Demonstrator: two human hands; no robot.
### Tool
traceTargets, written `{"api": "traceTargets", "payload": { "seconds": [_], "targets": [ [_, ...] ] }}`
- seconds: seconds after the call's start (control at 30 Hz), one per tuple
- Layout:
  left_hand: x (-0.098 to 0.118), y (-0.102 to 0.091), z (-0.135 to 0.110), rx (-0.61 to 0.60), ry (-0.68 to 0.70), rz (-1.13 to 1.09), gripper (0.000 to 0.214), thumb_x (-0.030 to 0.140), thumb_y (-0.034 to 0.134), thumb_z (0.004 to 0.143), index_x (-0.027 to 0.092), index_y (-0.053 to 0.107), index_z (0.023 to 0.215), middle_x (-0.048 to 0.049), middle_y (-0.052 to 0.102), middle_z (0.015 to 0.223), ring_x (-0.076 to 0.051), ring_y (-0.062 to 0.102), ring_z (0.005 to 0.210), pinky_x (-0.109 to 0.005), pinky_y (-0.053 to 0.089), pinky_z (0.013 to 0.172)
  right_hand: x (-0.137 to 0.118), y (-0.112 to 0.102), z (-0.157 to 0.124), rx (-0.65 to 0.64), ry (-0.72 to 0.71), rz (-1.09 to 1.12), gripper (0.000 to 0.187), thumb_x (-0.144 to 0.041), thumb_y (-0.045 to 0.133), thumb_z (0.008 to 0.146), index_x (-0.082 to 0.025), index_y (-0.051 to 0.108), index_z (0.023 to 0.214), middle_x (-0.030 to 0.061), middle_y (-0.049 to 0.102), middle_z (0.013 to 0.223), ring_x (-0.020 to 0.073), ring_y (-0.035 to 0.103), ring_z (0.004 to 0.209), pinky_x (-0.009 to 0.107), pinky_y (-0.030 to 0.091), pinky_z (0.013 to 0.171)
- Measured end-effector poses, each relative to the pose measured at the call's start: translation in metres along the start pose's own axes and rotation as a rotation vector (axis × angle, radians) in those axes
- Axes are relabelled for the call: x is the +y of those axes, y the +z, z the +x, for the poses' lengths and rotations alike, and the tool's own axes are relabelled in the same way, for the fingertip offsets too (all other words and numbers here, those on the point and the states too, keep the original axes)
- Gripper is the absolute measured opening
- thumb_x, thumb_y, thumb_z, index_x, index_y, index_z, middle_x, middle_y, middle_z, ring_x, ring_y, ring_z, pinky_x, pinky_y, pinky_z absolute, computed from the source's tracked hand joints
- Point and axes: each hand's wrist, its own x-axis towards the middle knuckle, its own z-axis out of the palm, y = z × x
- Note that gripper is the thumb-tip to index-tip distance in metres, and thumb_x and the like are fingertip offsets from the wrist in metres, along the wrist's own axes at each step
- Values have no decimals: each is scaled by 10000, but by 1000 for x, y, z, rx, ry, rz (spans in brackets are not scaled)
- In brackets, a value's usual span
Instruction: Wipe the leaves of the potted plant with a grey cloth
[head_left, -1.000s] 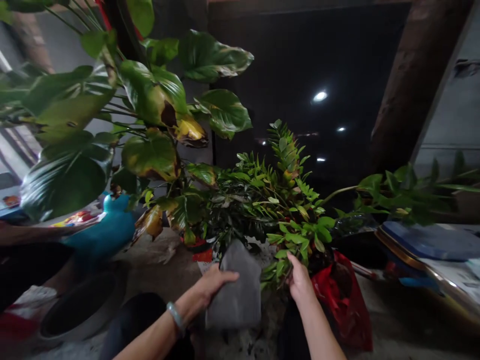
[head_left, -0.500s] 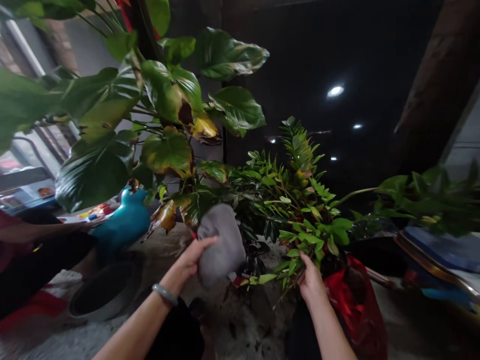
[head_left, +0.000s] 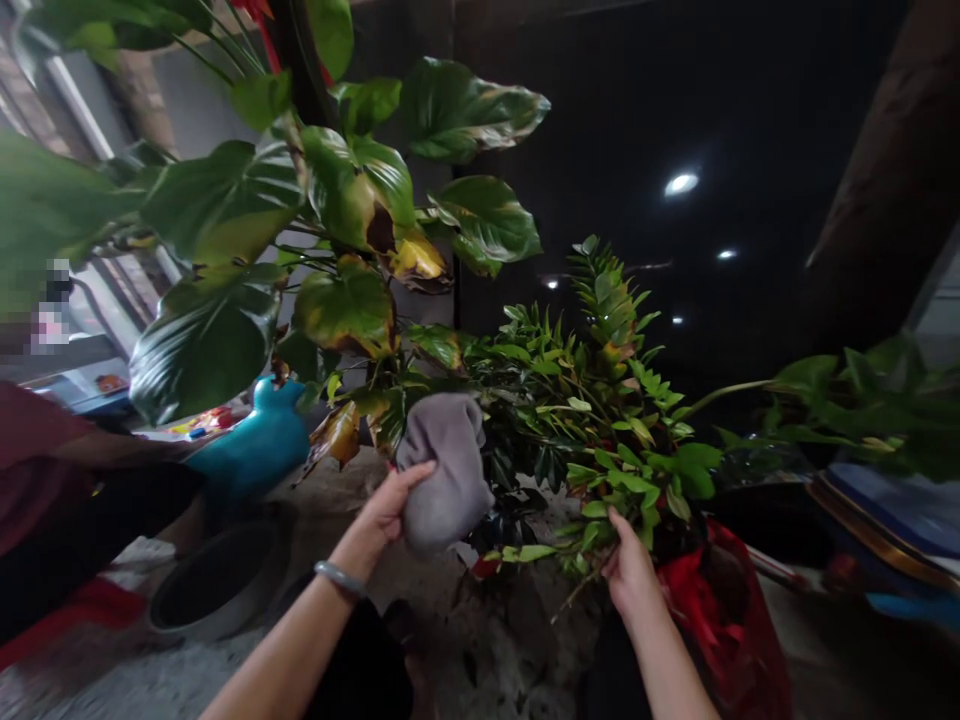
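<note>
My left hand grips a bunched grey cloth and holds it against the dark lower leaves of a bushy plant with small leaves. A bracelet sits on that wrist. My right hand is closed around thin stems at the base of the same plant, beside a red plastic bag wrapped around its pot. A big-leaved plant with yellowed, browned leaves rises to the left, above the cloth.
A teal figure and a dark round bowl lie at left on the speckled ground. Another person in a dark red top is at the far left. More foliage and a blue tray are at right.
My left hand lifted the cloth from low and flat at the plant's base up into the leaves, bunching it. My right hand stayed on the stems.
</note>
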Motion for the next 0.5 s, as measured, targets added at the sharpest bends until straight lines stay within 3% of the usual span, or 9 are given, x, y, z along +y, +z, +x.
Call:
{"api": "traceTargets", "payload": {
  "seconds": [0.03,0.1,0.17,0.2,0.37,0.5],
  "targets": [
    [-14,3,-1,-33,-37,66,315,233,775,482,143,643,754,-29,685,615,-190,633,574,-304,507,616,0,1,-2,-20,10,-20,305,-375,739,516,-211,626,747,-23,665,582,194,616,536,303,486,486],
    [-43,0,-9,-253,-111,185,352,230,791,450,128,669,765,-53,701,652,-225,654,643,-320,504,656,-1,2,-7,-78,22,-54,354,-421,751,529,-199,648,786,-8,677,617,191,609,535,291,464,456],
    [-65,-15,-20,-446,-205,222,373,212,786,427,127,682,775,-55,707,675,-253,663,710,-334,499,697,-3,3,-11,-135,26,-82,397,-469,764,523,-185,655,778,1,665,604,178,594,531,269,437,436],
    [-72,-24,-25,-488,-247,224,380,196,778,417,133,683,779,-49,708,687,-261,663,736,-339,497,711,-6,3,-12,-158,30,-94,415,-489,775,506,-176,653,749,3,648,579,170,581,523,259,426,431],
    [-68,-65,-32,-425,-278,267,420,191,766,382,141,664,786,-36,703,705,-283,657,785,-353,490,736,-18,-1,-22,-220,25,-68,524,-595,795,364,-210,611,667,-26,609,572,153,565,580,249,459,507],
    [-61,-77,-28,-329,-250,325,390,234,772,415,158,662,781,-26,707,705,-276,660,785,-343,490,742,-10,-20,-40,-143,-5,-120,616,-662,764,340,-240,645,772,21,696,832,225,614,880,289,505,638]
  ]
}}
